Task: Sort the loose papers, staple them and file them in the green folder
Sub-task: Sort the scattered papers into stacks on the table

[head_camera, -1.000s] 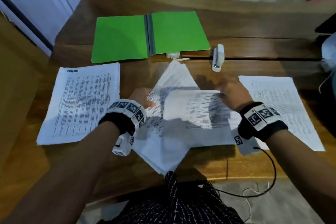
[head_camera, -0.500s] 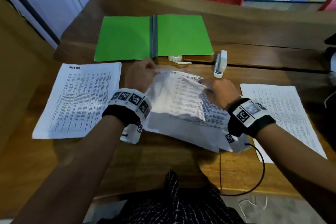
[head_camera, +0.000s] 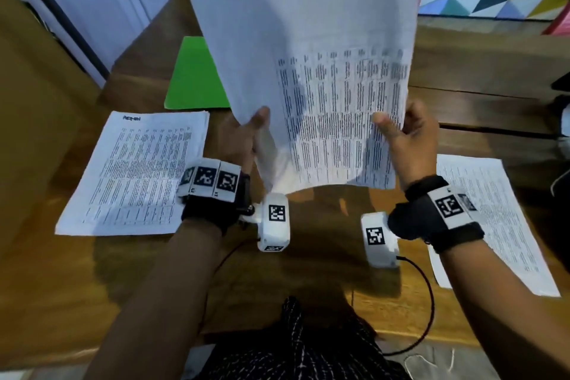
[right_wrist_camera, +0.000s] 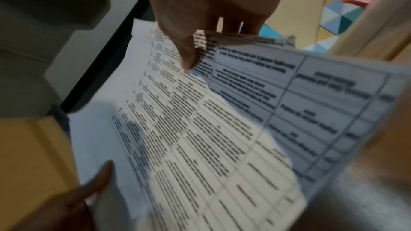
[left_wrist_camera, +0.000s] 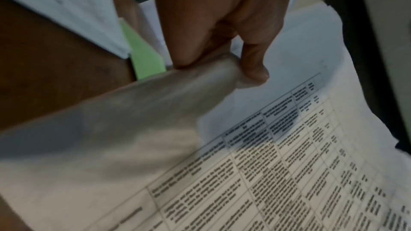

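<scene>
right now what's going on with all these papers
A person is holding a sheaf of printed sheets upright above the wooden table. The left hand grips its lower left edge and the right hand pinches its lower right edge. Two more printed stacks lie flat on the table, the left stack and the right stack. A green folder lies behind, partly hidden.

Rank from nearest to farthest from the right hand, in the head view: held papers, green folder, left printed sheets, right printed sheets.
1. Held papers, pinched in the right hand.
2. Right printed sheets, on the table beside it.
3. Green folder, back left, and left printed sheets: too close to call.
</scene>
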{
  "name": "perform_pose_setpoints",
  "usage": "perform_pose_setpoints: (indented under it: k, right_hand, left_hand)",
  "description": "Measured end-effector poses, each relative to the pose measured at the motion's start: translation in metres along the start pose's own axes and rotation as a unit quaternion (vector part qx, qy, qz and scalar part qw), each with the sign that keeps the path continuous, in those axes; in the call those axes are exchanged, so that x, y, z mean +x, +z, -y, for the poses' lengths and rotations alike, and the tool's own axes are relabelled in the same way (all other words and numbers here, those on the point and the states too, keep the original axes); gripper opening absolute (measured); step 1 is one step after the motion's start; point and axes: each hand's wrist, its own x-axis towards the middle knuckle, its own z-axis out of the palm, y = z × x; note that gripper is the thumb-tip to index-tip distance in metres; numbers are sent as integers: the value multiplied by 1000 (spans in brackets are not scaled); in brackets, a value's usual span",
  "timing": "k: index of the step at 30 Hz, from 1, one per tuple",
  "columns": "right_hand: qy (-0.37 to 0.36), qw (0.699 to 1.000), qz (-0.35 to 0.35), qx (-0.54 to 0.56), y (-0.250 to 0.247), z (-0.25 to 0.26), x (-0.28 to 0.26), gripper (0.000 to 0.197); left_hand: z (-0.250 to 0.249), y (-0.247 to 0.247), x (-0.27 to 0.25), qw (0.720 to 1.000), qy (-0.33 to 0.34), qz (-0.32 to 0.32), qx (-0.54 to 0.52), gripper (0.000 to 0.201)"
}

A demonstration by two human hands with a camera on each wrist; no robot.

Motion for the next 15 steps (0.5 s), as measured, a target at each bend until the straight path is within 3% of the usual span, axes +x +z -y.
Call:
perform_pose_setpoints:
  k: [1, 3, 6, 8, 11, 13, 15]
  right_hand:
    - [-9, 1000, -26, -15, 0, 0, -1, 10]
    - [-16, 998, -56, -29, 0, -1, -4, 21]
    - [5, 1000, -28, 9, 3, -1, -15, 37]
    - [14, 1000, -10, 6, 9, -2, -22, 47]
    - [13, 1000, -12, 18, 21, -1, -30, 59]
    - [17, 999, -13, 28, 29, -1, -33, 51]
    - [18, 999, -26, 25, 35, 0, -35, 31]
  left_hand:
    - [-13, 2, -6, 998, 54, -22, 7, 22]
    - [-21, 0, -11, 995, 100, -5, 1, 25]
    - [-15, -11, -12, 995, 68, 58, -48, 8]
    - [-18, -12, -19, 993, 57, 91, -41, 22]
    - [-19, -3, -30, 996, 44, 75, 20, 10]
    - [-21, 3, -36, 995, 37, 67, 71, 22]
    - [-20, 5, -36, 994, 31, 68, 86, 36]
